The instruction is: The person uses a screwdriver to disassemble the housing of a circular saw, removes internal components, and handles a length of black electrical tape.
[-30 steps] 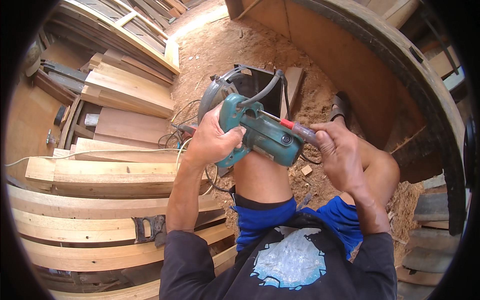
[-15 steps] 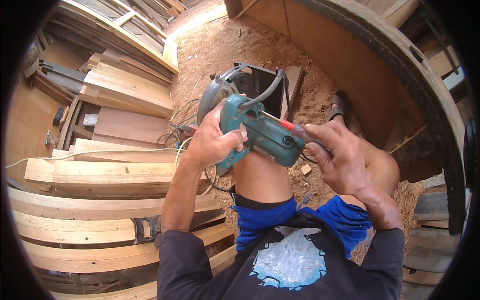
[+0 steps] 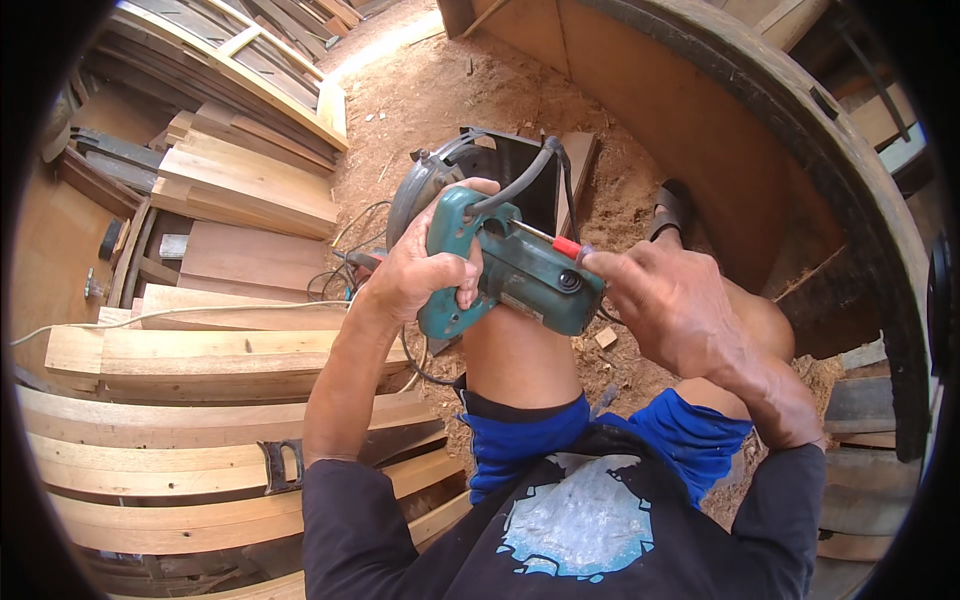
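Note:
A teal circular saw (image 3: 535, 270) rests across my bare left leg, its dark blade guard and base plate pointing away from me. My left hand (image 3: 425, 260) is wrapped round the saw's rear handle, thumb across it. In my right hand (image 3: 670, 300) is a screwdriver (image 3: 567, 247) with a red collar, its handle mostly covered by my fingers. The screwdriver's shaft meets the saw housing near the handle; the exact spot under its tip is too small to make out. A thick grey cord (image 3: 525, 183) loops from the handle over the saw.
Stacked planks (image 3: 220, 350) fill the left side, with a handsaw (image 3: 282, 465) lying on them. A thin pale cable (image 3: 150, 318) crosses the boards. A large curved wooden piece (image 3: 800, 130) stands at the right. Sawdust covers the ground (image 3: 400, 110), with a small wood block (image 3: 606, 338) near my leg.
My right hand has rolled over on the screwdriver, its back now turned up more and the handle more covered. The saw and my left hand appear slightly farther left in view.

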Tool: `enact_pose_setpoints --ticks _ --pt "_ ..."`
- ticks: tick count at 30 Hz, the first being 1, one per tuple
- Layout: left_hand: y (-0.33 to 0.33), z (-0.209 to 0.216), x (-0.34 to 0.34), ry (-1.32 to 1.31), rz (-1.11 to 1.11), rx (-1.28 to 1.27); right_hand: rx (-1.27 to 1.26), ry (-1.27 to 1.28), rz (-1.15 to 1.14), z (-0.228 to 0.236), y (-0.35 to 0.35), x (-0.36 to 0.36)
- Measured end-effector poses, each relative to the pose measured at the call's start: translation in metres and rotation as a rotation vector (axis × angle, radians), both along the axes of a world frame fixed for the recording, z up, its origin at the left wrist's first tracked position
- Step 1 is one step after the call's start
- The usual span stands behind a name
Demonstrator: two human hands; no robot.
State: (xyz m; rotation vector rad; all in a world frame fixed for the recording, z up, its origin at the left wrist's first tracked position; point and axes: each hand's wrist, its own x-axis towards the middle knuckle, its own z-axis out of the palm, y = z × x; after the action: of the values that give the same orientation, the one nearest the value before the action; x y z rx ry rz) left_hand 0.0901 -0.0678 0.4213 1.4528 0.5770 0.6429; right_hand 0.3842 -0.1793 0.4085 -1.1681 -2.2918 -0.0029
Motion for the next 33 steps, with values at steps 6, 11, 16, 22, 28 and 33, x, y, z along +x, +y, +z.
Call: enact_pose_setpoints --ticks 6,11,16,22,28,33 --pt "0.000 0.004 0.004 0.040 0.006 0.013 -1.167 1.361 0.153 -0.021 0.014 0.007" --pt "-0.005 0.012 0.009 0.183 0.098 0.082 -1.104 1.174 0.061 -0.019 0.021 0.013" --pt "-0.020 0.020 0.002 0.336 0.147 0.296 -0.206 0.348 -0.067 -0.002 -0.005 0.000" --pt "-0.029 0.014 0.010 0.382 0.206 0.474 -0.226 0.287 -0.090 0.006 -0.024 0.002" --pt "-0.026 0.017 0.005 0.507 0.289 0.518 -0.095 0.195 -0.098 0.004 -0.025 -0.007" --pt "0.003 0.010 0.000 0.316 0.155 0.251 -0.051 0.102 -0.169 0.006 -0.023 -0.016"
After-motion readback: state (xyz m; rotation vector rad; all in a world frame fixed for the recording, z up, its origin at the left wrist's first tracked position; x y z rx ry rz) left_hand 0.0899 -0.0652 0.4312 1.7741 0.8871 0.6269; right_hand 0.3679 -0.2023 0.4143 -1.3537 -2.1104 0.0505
